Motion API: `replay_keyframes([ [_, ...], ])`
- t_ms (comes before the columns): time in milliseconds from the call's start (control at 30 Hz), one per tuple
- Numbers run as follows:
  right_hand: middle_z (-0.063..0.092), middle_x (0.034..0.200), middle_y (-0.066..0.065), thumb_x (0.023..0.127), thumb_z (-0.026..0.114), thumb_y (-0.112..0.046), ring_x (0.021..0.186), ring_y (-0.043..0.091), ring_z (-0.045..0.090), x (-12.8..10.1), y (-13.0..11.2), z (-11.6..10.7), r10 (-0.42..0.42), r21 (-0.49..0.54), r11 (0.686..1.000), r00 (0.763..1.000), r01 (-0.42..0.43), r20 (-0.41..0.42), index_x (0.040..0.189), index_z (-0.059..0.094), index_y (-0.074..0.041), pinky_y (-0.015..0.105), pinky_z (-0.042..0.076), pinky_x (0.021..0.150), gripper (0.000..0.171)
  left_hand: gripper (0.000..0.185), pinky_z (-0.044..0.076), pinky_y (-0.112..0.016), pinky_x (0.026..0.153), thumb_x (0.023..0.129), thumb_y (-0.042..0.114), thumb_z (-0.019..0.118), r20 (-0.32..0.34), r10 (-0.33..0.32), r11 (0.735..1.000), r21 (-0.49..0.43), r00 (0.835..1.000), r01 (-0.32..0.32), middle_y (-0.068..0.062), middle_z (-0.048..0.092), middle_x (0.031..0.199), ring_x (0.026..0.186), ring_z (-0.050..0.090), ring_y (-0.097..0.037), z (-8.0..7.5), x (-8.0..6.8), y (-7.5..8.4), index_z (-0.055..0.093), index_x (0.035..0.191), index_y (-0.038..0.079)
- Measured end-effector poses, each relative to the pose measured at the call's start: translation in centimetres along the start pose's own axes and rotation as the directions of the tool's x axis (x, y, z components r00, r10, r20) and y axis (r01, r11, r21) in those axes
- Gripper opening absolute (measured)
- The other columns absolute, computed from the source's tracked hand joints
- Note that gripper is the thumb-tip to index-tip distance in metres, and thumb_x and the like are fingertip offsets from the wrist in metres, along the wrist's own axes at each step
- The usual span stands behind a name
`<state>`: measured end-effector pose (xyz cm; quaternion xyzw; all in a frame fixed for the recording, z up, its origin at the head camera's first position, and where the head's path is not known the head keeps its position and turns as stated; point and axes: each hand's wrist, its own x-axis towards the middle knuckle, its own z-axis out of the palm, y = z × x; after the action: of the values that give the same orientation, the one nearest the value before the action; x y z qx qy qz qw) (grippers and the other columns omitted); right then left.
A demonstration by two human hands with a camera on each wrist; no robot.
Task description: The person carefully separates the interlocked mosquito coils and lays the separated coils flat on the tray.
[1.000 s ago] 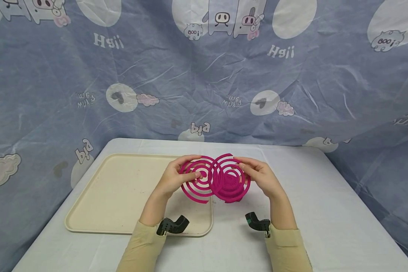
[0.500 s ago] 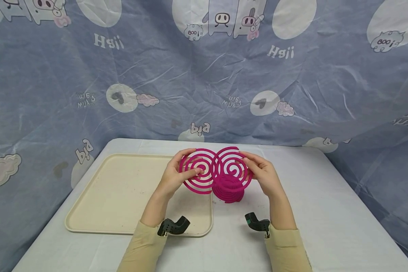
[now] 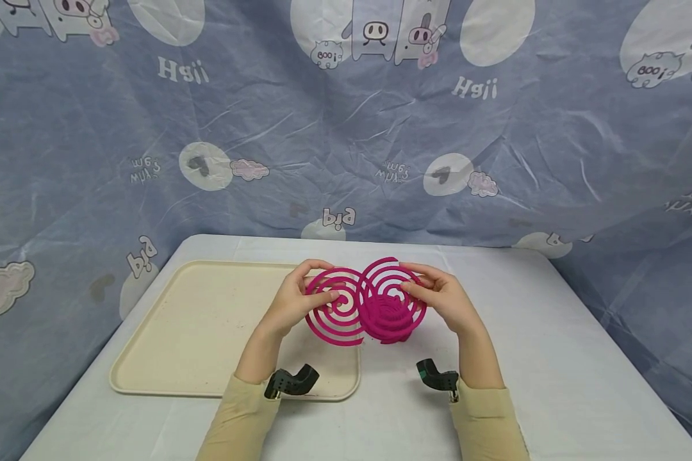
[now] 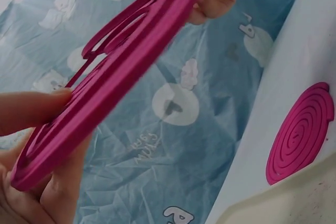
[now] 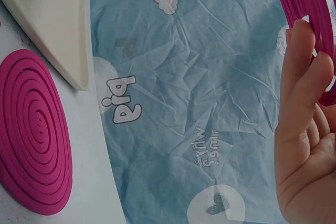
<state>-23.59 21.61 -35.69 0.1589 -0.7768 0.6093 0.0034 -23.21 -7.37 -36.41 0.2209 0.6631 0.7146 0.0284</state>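
Note:
My left hand (image 3: 289,302) pinches one magenta mosquito coil (image 3: 343,299), with the thumb near its centre. My right hand (image 3: 448,301) pinches another coil (image 3: 393,259) by its right side. The two coils overlap in the middle and are held above the table; whether their rings are interlocked I cannot tell. In the left wrist view the held coils (image 4: 113,95) appear nearly edge-on. Beneath them a tightly wound magenta coil (image 5: 35,129) lies flat on the table, mostly covered in the head view; whether it is a stack is unclear.
A cream tray (image 3: 196,320) lies on the left half of the white table (image 3: 530,358), its right edge near the lying coil. A blue patterned cloth (image 3: 346,128) hangs behind. A dark wrist camera mount (image 3: 293,381) sits on each sleeve.
Both hands first raised and tilted the overlapping coils, uncovering more of the coil on the table, then brought them lower over it again. Both hands keep hold. Tray and lying coil stay put.

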Motion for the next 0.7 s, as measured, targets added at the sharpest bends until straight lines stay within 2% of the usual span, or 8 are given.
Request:
replay_keyframes([
  [100,0.066,0.078,0.002,0.085,0.070,-0.014,0.064,0.013,0.059,0.1,0.1,0.1,0.003,0.046,0.999,1.000,-0.003,-0.006,0.127,0.055,-0.006,0.026,0.054,0.064,0.046,0.042,0.057,-0.035,0.069,0.083,0.005,0.071,-0.116,-0.011,0.999,-0.034,0.993,0.007,-0.019,0.067,0.089,0.074,0.069,-0.023,0.3,0.2,-0.1,0.047,0.117,0.006],
  [233,0.069,0.087,0.002,0.085,0.070,-0.011,0.073,0.018,0.066,0.2,0.0,0.3,-0.011,0.101,0.995,0.999,0.015,-0.039,0.126,0.053,-0.002,0.028,0.056,0.070,0.046,0.039,0.056,-0.036,0.072,0.085,0.015,0.071,-0.191,-0.015,0.998,-0.055,0.981,0.005,-0.015,0.068,0.091,0.078,0.069,-0.025,0.6,0.3,-0.3,0.049,0.118,0.011],
  [367,0.070,0.092,0.001,0.085,0.070,-0.012,0.079,0.019,0.068,0.3,0.0,0.5,-0.003,0.135,0.991,0.994,0.017,-0.110,0.126,0.052,0.001,0.030,0.056,0.074,0.047,0.049,0.054,-0.037,0.081,0.085,0.018,0.070,-0.147,-0.023,0.999,-0.044,0.989,0.017,-0.012,0.063,0.111,0.095,0.065,-0.025,0.8,0.4,-0.6,0.049,0.130,0.016],
  [467,0.071,0.090,0.000,0.084,0.071,-0.015,0.078,0.018,0.069,0.4,-0.1,0.7,0.018,0.158,0.987,0.986,0.009,-0.166,0.125,0.052,0.001,0.029,0.055,0.074,0.048,0.071,0.053,-0.037,0.084,0.080,0.007,0.073,-0.094,-0.059,0.997,-0.048,0.994,0.055,-0.013,0.053,0.124,0.106,0.059,-0.028,0.8,0.4,-0.7,0.039,0.140,0.021],
  [533,0.071,0.089,0.000,0.084,0.072,-0.016,0.077,0.017,0.069,0.5,-0.1,0.9,0.028,0.178,0.984,0.979,0.008,-0.200,0.124,0.053,0.000,0.028,0.055,0.074,0.047,0.083,0.052,-0.038,0.084,0.076,-0.001,0.074,-0.096,-0.088,0.994,-0.078,0.991,0.081,-0.015,0.050,0.125,0.108,0.058,-0.032,0.7,0.4,-0.8,0.030,0.143,0.023],
  [567,0.071,0.089,-0.001,0.084,0.072,-0.016,0.077,0.017,0.069,0.6,-0.1,1.0,0.028,0.191,0.981,0.977,0.013,-0.213,0.123,0.053,-0.001,0.027,0.055,0.074,0.046,0.086,0.053,-0.038,0.084,0.075,-0.004,0.073,-0.113,-0.095,0.991,-0.105,0.989,0.083,-0.017,0.051,0.124,0.107,0.058,-0.035,0.8,0.5,-0.8,0.027,0.142,0.022],
  [633,0.071,0.090,-0.001,0.084,0.072,-0.015,0.077,0.015,0.069,0.7,-0.1,1.3,0.019,0.213,0.977,0.975,0.029,-0.221,0.122,0.052,-0.002,0.027,0.055,0.075,0.044,0.082,0.054,-0.038,0.081,0.075,-0.007,0.071,-0.188,-0.098,0.986,-0.154,0.977,0.069,-0.021,0.054,0.120,0.102,0.061,-0.036,0.8,0.6,-0.8,0.026,0.139,0.020],
  [700,0.070,0.094,0.001,0.085,0.070,-0.011,0.078,0.015,0.068,0.7,-0.1,1.6,-0.017,0.228,0.972,0.980,0.063,-0.199,0.123,0.048,-0.003,0.027,0.055,0.075,0.045,0.074,0.054,-0.037,0.080,0.077,-0.006,0.071,-0.278,-0.085,0.980,-0.199,0.957,0.030,-0.022,0.058,0.115,0.097,0.064,-0.033,1.0,0.7,-0.8,0.028,0.133,0.016],
])
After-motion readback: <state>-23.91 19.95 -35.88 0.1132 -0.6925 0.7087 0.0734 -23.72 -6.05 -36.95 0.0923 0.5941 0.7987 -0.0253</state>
